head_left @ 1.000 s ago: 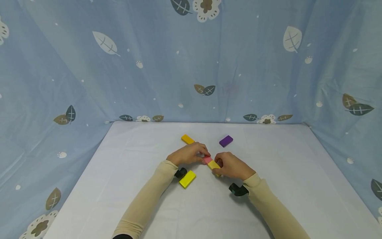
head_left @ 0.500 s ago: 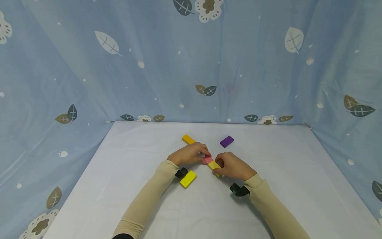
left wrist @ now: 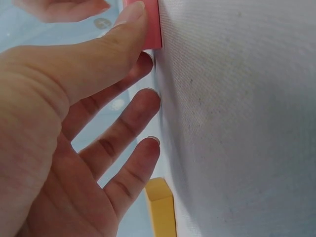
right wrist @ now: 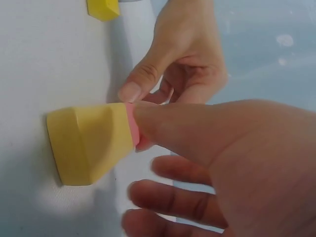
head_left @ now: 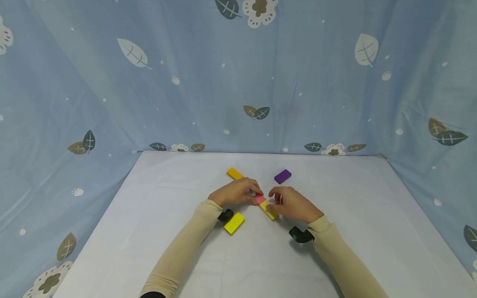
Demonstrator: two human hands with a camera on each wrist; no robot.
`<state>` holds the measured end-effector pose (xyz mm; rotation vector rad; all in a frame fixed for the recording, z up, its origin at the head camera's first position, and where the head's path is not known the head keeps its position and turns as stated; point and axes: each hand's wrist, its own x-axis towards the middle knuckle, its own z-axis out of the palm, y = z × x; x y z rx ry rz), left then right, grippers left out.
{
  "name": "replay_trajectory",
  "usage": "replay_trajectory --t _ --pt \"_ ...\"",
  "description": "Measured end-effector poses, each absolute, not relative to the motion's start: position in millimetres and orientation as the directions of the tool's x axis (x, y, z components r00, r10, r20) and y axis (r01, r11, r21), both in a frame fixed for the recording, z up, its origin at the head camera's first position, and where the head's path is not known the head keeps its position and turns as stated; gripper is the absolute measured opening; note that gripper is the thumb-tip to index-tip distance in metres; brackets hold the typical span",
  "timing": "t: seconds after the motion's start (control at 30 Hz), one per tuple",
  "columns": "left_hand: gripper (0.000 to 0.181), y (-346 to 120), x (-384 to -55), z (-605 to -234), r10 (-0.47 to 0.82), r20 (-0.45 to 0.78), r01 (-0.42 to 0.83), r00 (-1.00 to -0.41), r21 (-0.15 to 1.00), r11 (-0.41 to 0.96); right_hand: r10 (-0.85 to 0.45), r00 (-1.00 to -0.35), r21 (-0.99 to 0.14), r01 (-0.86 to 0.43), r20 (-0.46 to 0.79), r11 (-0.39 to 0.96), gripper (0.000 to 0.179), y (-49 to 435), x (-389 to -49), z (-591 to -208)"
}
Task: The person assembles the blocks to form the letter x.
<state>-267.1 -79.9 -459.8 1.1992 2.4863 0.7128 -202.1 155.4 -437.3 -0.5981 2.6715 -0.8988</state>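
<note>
A pink block [head_left: 259,199] and a pale yellow block [head_left: 271,213] lie end to end on the white cloth, forming a slanted row. My left hand [head_left: 235,191] pinches the far end of the pink block between thumb and index finger; its other fingers are spread in the left wrist view. Just right of the row is my right hand [head_left: 294,205], fingers parted and raised off the pale yellow block. In the right wrist view its thumb [right wrist: 158,121] overlaps the joint between the two blocks, and the fingers beneath hold nothing.
A bright yellow block [head_left: 234,224] lies beside the left wrist. Beyond the left hand is an orange-yellow block [head_left: 234,173], partly hidden by it. A purple block [head_left: 283,176] sits farther back to the right. Blue patterned curtain [head_left: 238,82] bounds the cloth behind.
My right hand has loosened from the pale yellow block and shifted slightly up and right, uncovering its near end. The left hand and the blocks stay put.
</note>
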Motion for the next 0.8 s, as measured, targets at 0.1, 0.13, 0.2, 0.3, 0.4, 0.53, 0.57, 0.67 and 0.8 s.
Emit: replay_trajectory --t 0.1,0.13,0.2,0.3,0.4,0.53,0.57,0.67,0.8 --pt "0.029 -80 -267 -459 0.792 -0.044 0.65 -0.608 0.546 0.529 -0.469 -0.879 -0.628 -0.322 -0.078 0.709 0.032 156 -203 -437" --pt "0.029 -80 -267 -459 0.793 -0.043 0.651 -0.608 0.545 0.529 -0.467 -0.881 -0.628 -0.324 -0.072 0.708 0.031 156 -203 -438" --pt "0.029 -80 -267 -459 0.793 -0.043 0.652 -0.608 0.543 0.529 -0.466 -0.883 -0.627 -0.331 -0.058 0.705 0.031 157 -203 -438" --pt "0.029 -80 -266 -458 0.791 -0.039 0.643 -0.61 0.559 0.523 -0.458 -0.888 -0.625 -0.333 -0.045 0.706 0.032 157 -203 -440" --pt "0.028 -80 -266 -458 0.79 -0.031 0.633 -0.612 0.579 0.514 -0.464 -0.885 -0.639 -0.341 -0.029 0.69 0.034 158 -204 -442" --pt "0.028 -81 -266 -459 0.797 -0.021 0.636 -0.603 0.59 0.497 -0.485 -0.874 -0.66 -0.357 -0.013 0.661 0.036 160 -204 -446" --pt "0.027 -81 -266 -459 0.8 -0.019 0.639 -0.6 0.591 0.493 -0.492 -0.871 -0.663 -0.362 -0.011 0.655 0.036 161 -204 -446" --pt "0.027 -80 -266 -459 0.805 -0.014 0.646 -0.593 0.589 0.485 -0.503 -0.864 -0.669 -0.368 -0.011 0.646 0.038 162 -204 -449" --pt "0.027 -80 -267 -458 0.807 -0.017 0.65 -0.591 0.582 0.489 -0.519 -0.855 -0.68 -0.376 -0.008 0.63 0.04 163 -204 -450"
